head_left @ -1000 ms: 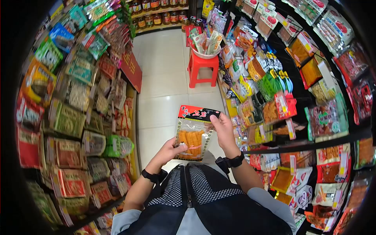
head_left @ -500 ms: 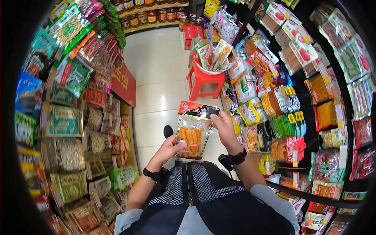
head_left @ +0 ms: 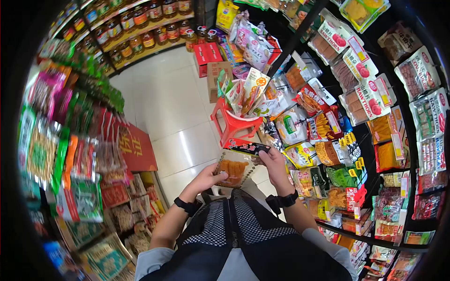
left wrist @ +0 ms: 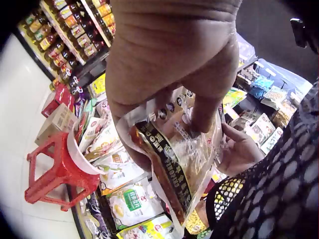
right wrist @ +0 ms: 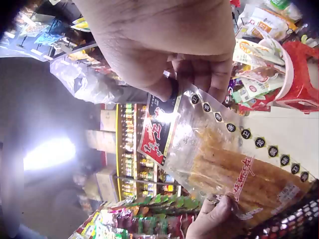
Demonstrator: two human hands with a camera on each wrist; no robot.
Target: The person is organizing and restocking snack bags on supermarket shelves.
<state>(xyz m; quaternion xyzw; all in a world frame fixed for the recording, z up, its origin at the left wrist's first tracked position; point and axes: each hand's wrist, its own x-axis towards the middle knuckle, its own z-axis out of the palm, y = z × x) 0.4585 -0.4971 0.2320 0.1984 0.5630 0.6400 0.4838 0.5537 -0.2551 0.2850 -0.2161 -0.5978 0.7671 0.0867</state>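
A clear snack packet (head_left: 233, 169) with orange-brown strips inside is held in front of the body by both hands. Its red and black header tops the bag, and black round marks run down the edge seen in the right wrist view. At the lower left side, the left hand (head_left: 205, 181) pinches the bag, thumb on the front face. The right hand (head_left: 273, 162) grips the upper right corner, its thumb over the black part of the header. From the left wrist, the curled fingers wrap the packet's side (left wrist: 172, 164).
A red stool (head_left: 226, 122) carries a white bowl full of packets just beyond the hands. Hanging snack bags (head_left: 361, 103) line the right shelf, with more on the left rack (head_left: 82, 159). Jars (head_left: 140, 18) fill the back shelves; a red box (head_left: 206, 58) and carton stand on the floor.
The view has turned, so the jar shelves show more and the stool looks nearer. The packet tilts flatter and its header slants down to the right; both hands keep their hold.
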